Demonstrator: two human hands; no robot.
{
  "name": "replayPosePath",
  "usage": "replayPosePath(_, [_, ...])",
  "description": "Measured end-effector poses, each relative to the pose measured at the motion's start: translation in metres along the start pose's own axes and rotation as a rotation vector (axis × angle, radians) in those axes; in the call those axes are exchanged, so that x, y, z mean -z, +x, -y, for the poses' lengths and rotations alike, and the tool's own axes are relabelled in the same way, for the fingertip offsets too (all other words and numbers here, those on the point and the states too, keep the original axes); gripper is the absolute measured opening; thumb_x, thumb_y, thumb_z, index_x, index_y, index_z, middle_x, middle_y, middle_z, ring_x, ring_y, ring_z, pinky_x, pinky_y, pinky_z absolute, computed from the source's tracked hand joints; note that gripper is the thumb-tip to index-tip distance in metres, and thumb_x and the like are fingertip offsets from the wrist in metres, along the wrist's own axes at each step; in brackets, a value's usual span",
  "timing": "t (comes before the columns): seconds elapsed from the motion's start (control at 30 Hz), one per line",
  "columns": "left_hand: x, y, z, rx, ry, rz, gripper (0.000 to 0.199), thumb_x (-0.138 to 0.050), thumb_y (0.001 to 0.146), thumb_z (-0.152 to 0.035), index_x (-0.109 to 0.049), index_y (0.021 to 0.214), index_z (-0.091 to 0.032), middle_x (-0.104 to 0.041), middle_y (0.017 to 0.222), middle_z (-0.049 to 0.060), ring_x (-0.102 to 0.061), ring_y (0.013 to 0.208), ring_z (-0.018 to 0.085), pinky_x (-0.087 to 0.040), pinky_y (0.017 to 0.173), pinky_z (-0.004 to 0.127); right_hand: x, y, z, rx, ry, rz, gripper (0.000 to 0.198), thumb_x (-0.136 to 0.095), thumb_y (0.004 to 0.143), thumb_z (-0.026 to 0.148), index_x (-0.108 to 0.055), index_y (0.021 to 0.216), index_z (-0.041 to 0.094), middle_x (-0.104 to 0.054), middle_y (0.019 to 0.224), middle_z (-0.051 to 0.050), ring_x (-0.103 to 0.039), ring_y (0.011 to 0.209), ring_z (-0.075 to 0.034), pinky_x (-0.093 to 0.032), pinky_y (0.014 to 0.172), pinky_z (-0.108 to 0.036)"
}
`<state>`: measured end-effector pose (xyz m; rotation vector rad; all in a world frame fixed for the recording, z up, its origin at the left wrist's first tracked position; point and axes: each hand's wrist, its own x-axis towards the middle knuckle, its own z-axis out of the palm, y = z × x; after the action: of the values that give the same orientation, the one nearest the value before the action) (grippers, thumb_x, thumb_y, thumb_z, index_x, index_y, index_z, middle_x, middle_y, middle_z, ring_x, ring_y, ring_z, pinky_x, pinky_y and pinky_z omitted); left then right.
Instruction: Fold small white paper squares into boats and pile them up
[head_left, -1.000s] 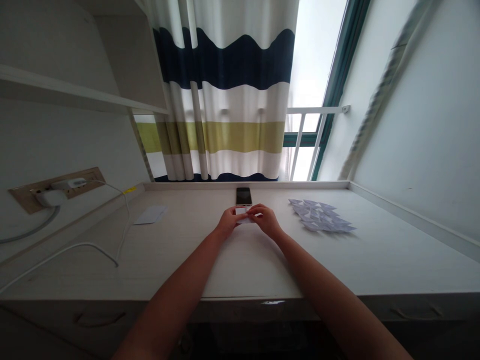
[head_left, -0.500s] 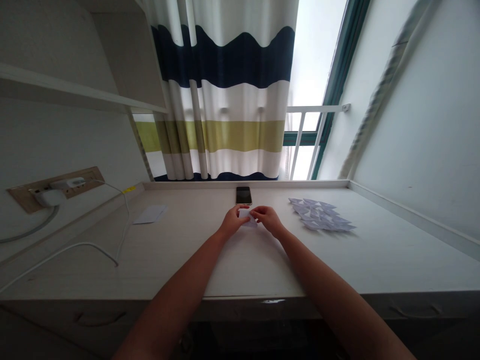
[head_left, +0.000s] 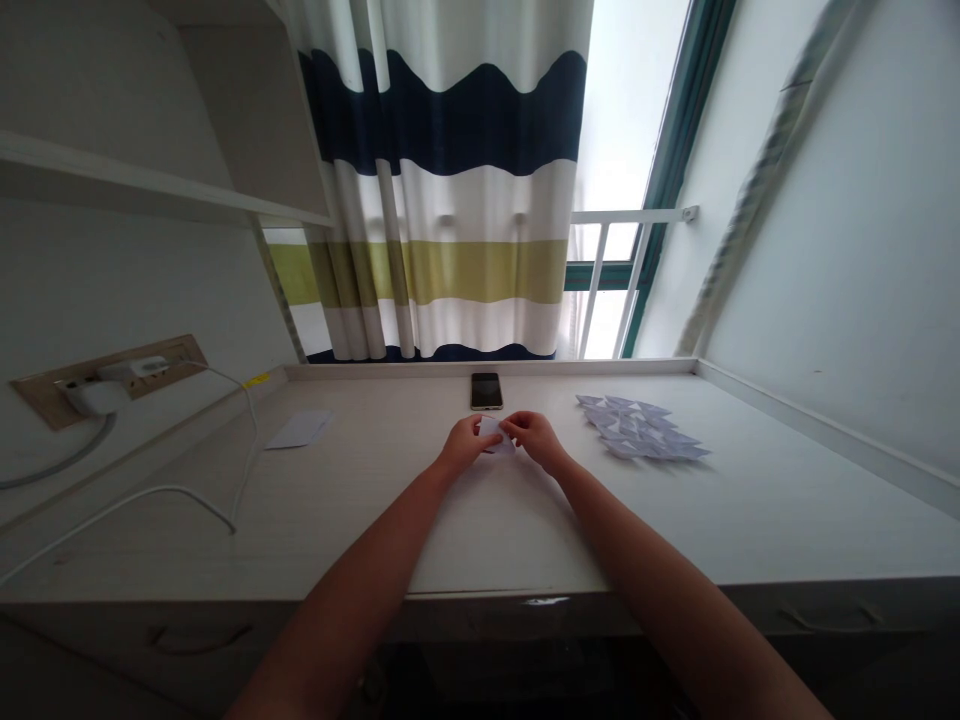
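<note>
A small piece of white paper [head_left: 496, 440] is held up between my two hands, just above the desk. My left hand [head_left: 463, 441] grips its left side, thumb in front. At its upper right edge, my right hand [head_left: 531, 431] pinches the paper with thumb and fingertips. Fine creases in the paper are too small to make out. Right behind the hands lies a dark phone [head_left: 486, 391]. To the right, several folded white paper pieces [head_left: 637, 430] with pointed ends lie in overlapping rows.
A flat stack of white paper [head_left: 301, 429] lies at the left of the pale desk [head_left: 360, 540]. White cables [head_left: 244, 480] run from a wall socket [head_left: 112, 380] across the desk's left side. A raised rim [head_left: 420, 370] borders the back, below a striped curtain [head_left: 480, 200].
My left fingers have shifted slightly on the paper, and more of its face shows now. The right hand keeps its pinch. The view has moved very slightly.
</note>
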<state>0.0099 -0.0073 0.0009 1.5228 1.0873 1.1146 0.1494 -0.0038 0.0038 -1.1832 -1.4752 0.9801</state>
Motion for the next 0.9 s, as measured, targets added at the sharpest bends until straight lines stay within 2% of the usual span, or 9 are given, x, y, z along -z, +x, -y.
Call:
replayPosePath(0.43, [0.0002,-0.0010,-0.0033,-0.002,0.049,-0.014,0.025,-0.066,0.057,-0.013,-0.060,0.080,-0.010,-0.063,0.070,0.004,-0.059,0.064,0.015,-0.048,0.059,0.027,-0.0002,0.0017,-0.0038,0.024,-0.012,0.009,0.010,-0.057,0.065,0.022,-0.058,0.058,0.014,-0.053,0.049,0.003,-0.044,0.044,-0.007,-0.037,0.045,-0.021])
replayPosePath(0.67, [0.0006,0.0015,-0.0010,0.007,-0.032,-0.045,0.025,-0.066,0.056,-0.014,-0.060,0.079,-0.010,-0.063,0.070,0.004,-0.059,0.064,0.015,-0.049,0.057,0.027,-0.0009,-0.0010,-0.0001,-0.038,0.136,0.048,0.013,-0.057,0.065,0.026,-0.059,0.064,0.014,-0.054,0.055,0.002,-0.048,0.050,-0.008,-0.041,0.048,-0.021])
replayPosePath(0.9, [0.0028,0.0041,0.0039,0.029,-0.050,-0.053,0.026,-0.066,0.056,-0.013,-0.060,0.081,-0.010,-0.063,0.071,0.004,-0.059,0.065,0.016,-0.050,0.058,0.028,-0.0003,0.0031,-0.0086,-0.003,0.044,0.054,0.010,-0.056,0.065,0.022,-0.058,0.061,0.013,-0.054,0.053,0.002,-0.048,0.047,-0.008,-0.042,0.048,-0.021])
